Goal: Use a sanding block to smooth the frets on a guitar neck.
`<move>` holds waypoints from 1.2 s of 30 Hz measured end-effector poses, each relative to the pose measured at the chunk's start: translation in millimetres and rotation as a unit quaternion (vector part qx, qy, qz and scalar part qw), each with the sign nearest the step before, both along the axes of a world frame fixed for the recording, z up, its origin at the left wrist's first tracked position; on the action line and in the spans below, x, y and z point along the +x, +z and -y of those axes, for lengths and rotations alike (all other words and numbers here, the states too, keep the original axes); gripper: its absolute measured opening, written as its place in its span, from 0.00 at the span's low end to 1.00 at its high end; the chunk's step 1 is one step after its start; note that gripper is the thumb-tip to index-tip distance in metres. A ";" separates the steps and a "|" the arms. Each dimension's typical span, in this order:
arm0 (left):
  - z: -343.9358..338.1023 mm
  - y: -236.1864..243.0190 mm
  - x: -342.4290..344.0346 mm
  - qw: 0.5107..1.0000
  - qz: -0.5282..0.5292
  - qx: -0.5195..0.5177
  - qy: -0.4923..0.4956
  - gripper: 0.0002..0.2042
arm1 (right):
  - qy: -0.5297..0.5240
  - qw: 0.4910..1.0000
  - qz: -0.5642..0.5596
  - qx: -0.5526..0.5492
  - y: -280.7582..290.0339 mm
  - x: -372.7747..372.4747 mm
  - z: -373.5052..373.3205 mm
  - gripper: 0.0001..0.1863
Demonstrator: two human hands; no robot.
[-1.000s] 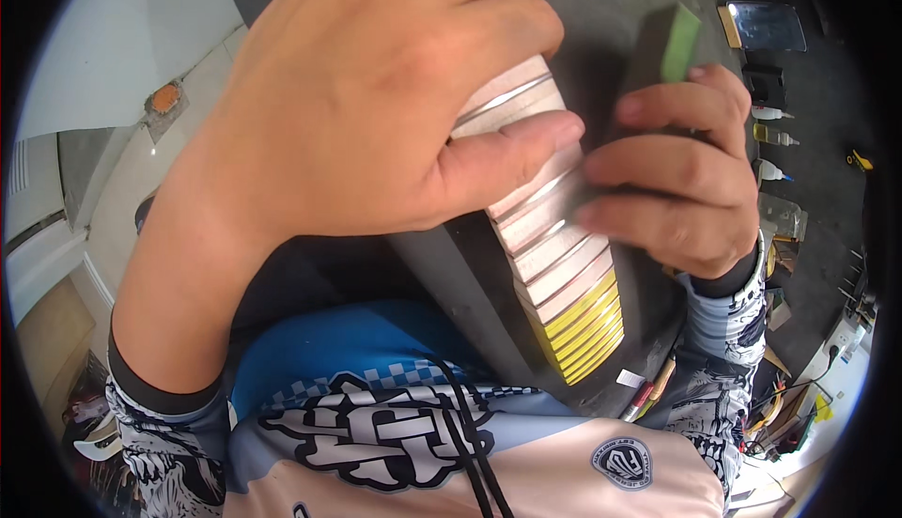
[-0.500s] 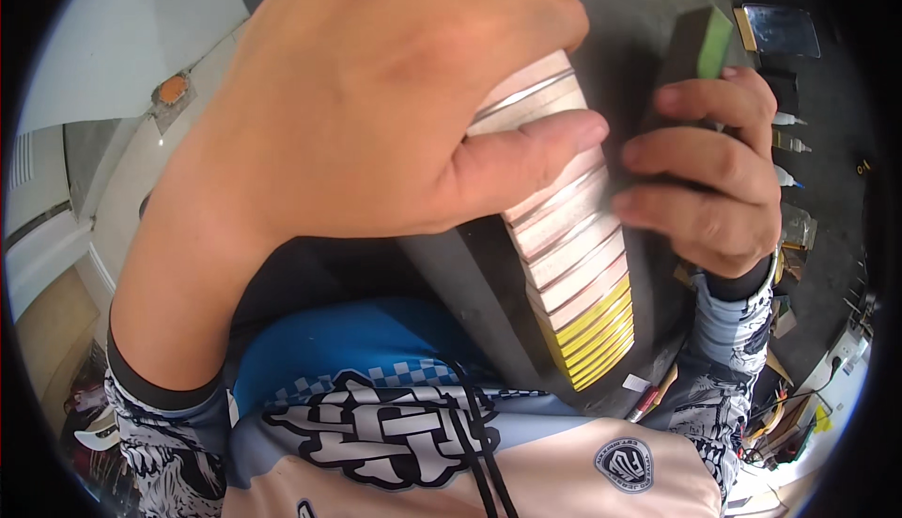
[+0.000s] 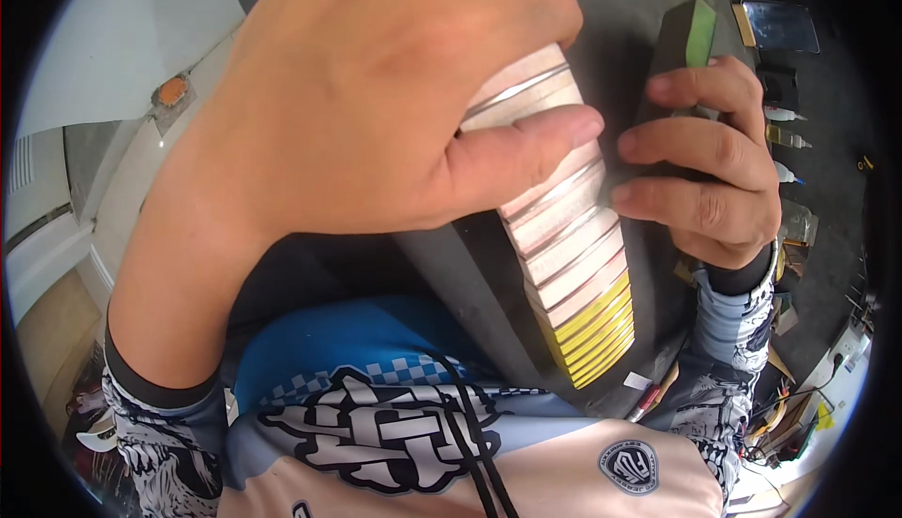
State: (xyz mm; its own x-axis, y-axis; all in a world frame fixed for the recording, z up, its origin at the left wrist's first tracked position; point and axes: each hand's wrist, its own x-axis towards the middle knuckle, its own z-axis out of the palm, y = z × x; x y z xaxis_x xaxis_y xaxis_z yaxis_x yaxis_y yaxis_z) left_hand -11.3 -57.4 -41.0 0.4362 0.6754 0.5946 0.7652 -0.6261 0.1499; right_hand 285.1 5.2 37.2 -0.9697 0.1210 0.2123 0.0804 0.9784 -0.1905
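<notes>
My left hand [image 3: 385, 114] is closed over the upper end of a long row of slim pale pinkish blocks [image 3: 564, 236] with shiny bands between them, its thumb lying across them. The row's lower end has several yellow pieces [image 3: 594, 330]. Under and beside the row is a dark grey bar or surface [image 3: 460, 283]. My right hand [image 3: 705, 170] grips a dark oblong block with a green end [image 3: 686, 34], just right of the row, fingertips near the row's side; whether they touch it I cannot tell.
A dark work surface [image 3: 827, 227] at right carries bottles [image 3: 785, 138], a tablet-like device [image 3: 780, 25], tools, cables and a white power strip [image 3: 841, 344]. At left are a pale board [image 3: 122, 39] and a tiled floor [image 3: 136, 189] with an orange broken patch [image 3: 172, 91].
Both hands and the row have shifted slightly right since one second ago. In the last half second my right hand and its block have moved a little up and left.
</notes>
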 end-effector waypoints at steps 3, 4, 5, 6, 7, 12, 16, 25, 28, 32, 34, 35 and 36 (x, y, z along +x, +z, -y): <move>-2.6 -0.9 0.6 1.000 0.001 -0.002 -0.007 0.15 | 0.046 0.999 0.025 -0.011 6.8 -18.4 2.7 0.13; -3.5 1.0 5.6 1.000 0.002 -0.003 -0.011 0.15 | 0.033 0.997 0.062 0.011 14.2 -15.3 2.4 0.12; 1.0 1.5 6.5 1.000 0.001 -0.002 -0.009 0.15 | 0.034 0.997 0.062 0.012 12.3 -9.9 1.2 0.12; 1.2 0.1 5.8 1.000 0.001 -0.002 -0.008 0.15 | 0.018 0.999 0.041 0.020 8.1 -4.4 -0.2 0.12; -0.8 -1.9 5.0 1.000 0.000 -0.001 -0.006 0.15 | 0.002 0.999 0.021 0.028 5.5 -1.1 -1.0 0.12; -2.9 1.8 10.8 1.000 -0.001 0.000 -0.018 0.15 | 0.018 0.997 0.068 0.034 15.7 -10.0 5.1 0.11; 2.1 -1.2 6.1 1.000 0.002 0.001 -0.025 0.15 | -0.005 0.999 0.041 0.028 11.7 -4.0 5.8 0.11; 0.1 11.0 22.6 0.999 0.004 0.010 -0.037 0.15 | 0.016 0.998 0.056 0.034 19.9 -13.2 10.7 0.12; -0.4 6.8 26.4 1.000 -0.006 0.004 -0.025 0.15 | -0.057 0.994 -0.088 0.005 -28.2 16.1 10.3 0.11; 2.0 9.8 24.1 1.000 0.001 0.003 -0.029 0.15 | 0.000 0.997 0.067 0.037 19.1 -14.3 11.6 0.12; 3.3 8.8 21.7 1.000 -0.006 -0.001 -0.019 0.15 | -0.008 0.999 0.037 0.029 6.3 -4.5 6.5 0.11; -0.4 6.2 11.9 1.000 -0.004 -0.001 -0.019 0.15 | -0.027 0.999 0.016 0.023 5.2 -4.4 7.5 0.11; -0.8 2.5 11.5 1.000 -0.002 -0.001 -0.019 0.15 | 0.008 1.000 0.020 0.020 6.8 -7.9 6.9 0.11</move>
State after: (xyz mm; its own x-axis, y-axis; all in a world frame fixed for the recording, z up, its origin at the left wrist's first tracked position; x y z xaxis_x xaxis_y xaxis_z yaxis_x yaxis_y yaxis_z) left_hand 0.3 -56.7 -38.5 0.4636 0.6596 0.5916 0.7414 -0.6544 0.1487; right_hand 277.3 -1.7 43.9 -0.9793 0.0978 0.1770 0.0715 0.9862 -0.1490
